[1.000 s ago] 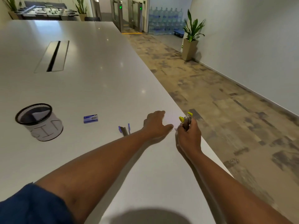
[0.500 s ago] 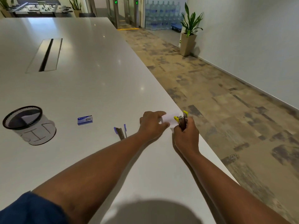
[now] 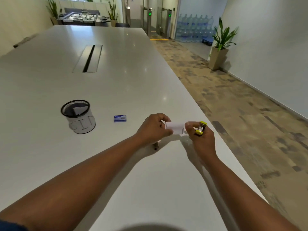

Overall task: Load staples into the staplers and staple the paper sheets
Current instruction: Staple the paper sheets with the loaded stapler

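A small folded white paper sheet is held above the white table, pinched at its left end by my left hand. My right hand touches the paper's right end with its fingertips and grips a small yellow stapler in its palm. A second stapler lies on the table under my left wrist, mostly hidden. A blue staple box lies flat on the table to the left of my hands.
A black mesh cup with a paper inside stands left of the staple box. A cable slot sits further up the table. The table's right edge runs just beyond my right hand, with carpeted floor and a potted plant beyond.
The paper has come up off the table and now hangs between both hands. My right hand with the yellow stapler has shifted right. The camera has tilted, so the cup and box sit nearer the centre.
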`<state>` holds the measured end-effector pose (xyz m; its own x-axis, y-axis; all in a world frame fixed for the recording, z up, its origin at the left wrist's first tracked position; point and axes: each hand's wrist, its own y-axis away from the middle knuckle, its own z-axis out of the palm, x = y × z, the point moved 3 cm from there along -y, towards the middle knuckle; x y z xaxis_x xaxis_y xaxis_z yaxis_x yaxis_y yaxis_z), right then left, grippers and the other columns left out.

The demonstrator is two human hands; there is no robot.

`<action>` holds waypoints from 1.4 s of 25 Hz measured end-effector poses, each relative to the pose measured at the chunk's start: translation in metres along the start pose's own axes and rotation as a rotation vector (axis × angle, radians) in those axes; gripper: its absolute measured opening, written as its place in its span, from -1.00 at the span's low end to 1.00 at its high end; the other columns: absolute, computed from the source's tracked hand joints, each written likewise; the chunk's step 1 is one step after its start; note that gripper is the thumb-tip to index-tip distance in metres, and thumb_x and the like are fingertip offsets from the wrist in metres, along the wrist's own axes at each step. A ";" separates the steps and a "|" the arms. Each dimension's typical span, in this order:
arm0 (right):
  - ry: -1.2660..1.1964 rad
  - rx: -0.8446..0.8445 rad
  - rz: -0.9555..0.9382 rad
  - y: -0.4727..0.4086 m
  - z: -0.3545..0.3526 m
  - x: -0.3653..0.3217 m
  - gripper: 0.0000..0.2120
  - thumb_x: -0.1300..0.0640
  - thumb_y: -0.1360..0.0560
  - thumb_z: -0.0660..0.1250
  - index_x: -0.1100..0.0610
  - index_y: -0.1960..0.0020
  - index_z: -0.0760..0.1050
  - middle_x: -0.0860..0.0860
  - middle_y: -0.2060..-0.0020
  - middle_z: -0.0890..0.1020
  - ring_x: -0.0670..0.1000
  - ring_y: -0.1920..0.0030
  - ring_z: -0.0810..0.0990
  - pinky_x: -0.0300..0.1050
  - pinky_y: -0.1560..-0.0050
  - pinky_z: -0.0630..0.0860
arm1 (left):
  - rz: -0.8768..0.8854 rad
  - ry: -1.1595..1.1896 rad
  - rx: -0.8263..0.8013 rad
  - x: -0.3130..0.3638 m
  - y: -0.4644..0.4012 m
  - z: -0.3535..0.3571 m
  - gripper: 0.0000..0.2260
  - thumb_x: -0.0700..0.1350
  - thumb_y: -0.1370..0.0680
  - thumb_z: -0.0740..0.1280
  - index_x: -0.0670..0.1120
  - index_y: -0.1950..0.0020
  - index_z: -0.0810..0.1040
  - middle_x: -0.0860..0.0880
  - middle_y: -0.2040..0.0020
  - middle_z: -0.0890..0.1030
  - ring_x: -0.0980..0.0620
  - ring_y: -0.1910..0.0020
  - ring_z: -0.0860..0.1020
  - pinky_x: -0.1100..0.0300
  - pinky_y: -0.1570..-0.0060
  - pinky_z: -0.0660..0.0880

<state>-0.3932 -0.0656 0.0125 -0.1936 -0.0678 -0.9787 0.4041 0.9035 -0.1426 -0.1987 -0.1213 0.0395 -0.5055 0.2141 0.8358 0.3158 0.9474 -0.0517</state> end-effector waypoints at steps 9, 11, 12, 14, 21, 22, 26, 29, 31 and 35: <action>-0.089 -0.410 -0.050 0.034 0.087 -0.055 -0.95 0.19 -0.56 0.45 0.08 -0.01 0.66 -0.01 0.17 0.75 -0.07 0.21 0.69 -0.27 0.24 0.56 | -0.088 0.267 -0.080 -0.004 0.057 -0.085 -0.73 -0.13 -0.39 0.51 -0.01 -0.09 0.65 0.05 0.29 0.62 0.07 0.32 0.54 0.19 0.27 0.47; -0.230 -0.457 0.124 0.041 0.101 -0.059 -0.97 0.15 -0.59 0.41 0.08 0.03 0.62 0.05 0.18 0.71 -0.03 0.22 0.64 -0.19 0.28 0.52 | -0.130 0.574 -0.121 -0.007 0.069 -0.098 -0.69 -0.10 -0.48 0.44 -0.06 -0.21 0.62 -0.03 0.15 0.68 0.04 0.23 0.59 0.24 0.26 0.51; -0.326 -0.484 0.234 0.045 0.108 -0.059 -0.94 0.14 -0.60 0.39 0.06 0.04 0.62 0.07 0.19 0.68 -0.01 0.22 0.62 -0.16 0.30 0.51 | -0.160 0.718 -0.119 -0.008 0.074 -0.103 -0.70 -0.13 -0.51 0.39 -0.09 -0.24 0.61 -0.06 0.10 0.69 0.02 0.22 0.60 0.24 0.28 0.52; -0.512 -0.527 0.417 0.055 0.121 -0.062 -0.93 0.17 -0.60 0.36 0.08 0.03 0.62 0.07 0.23 0.63 -0.01 0.29 0.57 -0.15 0.37 0.49 | -0.193 0.814 -0.070 -0.015 0.082 -0.112 -0.74 -0.21 -0.56 0.36 -0.11 -0.24 0.63 -0.03 0.12 0.66 0.06 0.27 0.56 0.24 0.32 0.45; -0.577 -0.756 0.556 0.084 0.150 -0.078 -0.79 0.29 -0.60 0.20 0.19 -0.04 0.62 0.11 0.24 0.62 -0.03 0.34 0.53 -0.18 0.33 0.46 | -0.179 0.741 0.060 -0.029 0.102 -0.122 -0.95 -0.13 -0.55 0.46 0.02 0.07 0.64 0.09 0.16 0.65 0.14 0.20 0.50 0.17 0.19 0.33; -0.522 -0.698 0.502 0.083 0.149 -0.080 -0.80 0.28 -0.61 0.22 0.18 -0.02 0.63 0.13 0.21 0.64 0.00 0.31 0.56 -0.14 0.28 0.48 | -0.182 0.750 0.087 -0.030 0.104 -0.124 -0.93 -0.13 -0.55 0.46 0.03 0.10 0.63 0.07 0.14 0.66 0.11 0.15 0.54 0.16 0.15 0.37; -0.487 -0.540 0.297 0.068 0.141 -0.090 -0.82 0.18 -0.63 0.31 0.18 0.08 0.65 0.16 0.09 0.66 0.10 0.13 0.59 0.02 0.09 0.47 | -0.134 0.671 0.241 -0.034 0.110 -0.136 -0.93 -0.16 -0.54 0.48 -0.02 0.11 0.64 0.04 0.22 0.70 0.13 0.24 0.61 0.25 0.17 0.54; -0.301 -0.593 0.093 0.062 0.138 -0.100 -0.88 0.17 -0.59 0.38 0.22 0.00 0.65 0.15 0.08 0.69 0.13 0.09 0.58 0.07 0.02 0.42 | -0.091 0.590 0.289 -0.032 0.113 -0.141 -0.94 -0.18 -0.51 0.50 -0.03 0.11 0.68 0.00 0.24 0.70 0.12 0.27 0.60 0.25 0.18 0.56; -0.164 -0.608 -0.019 0.064 0.139 -0.105 -0.95 0.17 -0.55 0.43 0.15 0.04 0.66 0.08 0.18 0.69 0.03 0.18 0.56 -0.08 0.12 0.44 | -0.081 0.551 0.297 -0.030 0.114 -0.141 -0.94 -0.19 -0.50 0.51 -0.05 0.10 0.69 -0.06 0.21 0.71 0.06 0.22 0.61 0.16 0.11 0.57; -0.124 -0.533 -0.067 0.068 0.139 -0.104 -0.91 0.19 -0.50 0.49 0.21 0.13 0.63 -0.03 0.35 0.65 -0.12 0.38 0.51 -0.31 0.34 0.45 | -0.073 0.487 0.314 -0.026 0.116 -0.141 -0.94 -0.18 -0.49 0.53 -0.09 0.07 0.70 -0.17 0.12 0.74 0.01 0.18 0.64 0.06 0.03 0.60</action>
<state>-0.2214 -0.0560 0.0842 -0.0838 -0.1528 -0.9847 -0.1206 0.9825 -0.1422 -0.0356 -0.0503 0.0882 -0.0660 0.0822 0.9944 0.0030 0.9966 -0.0822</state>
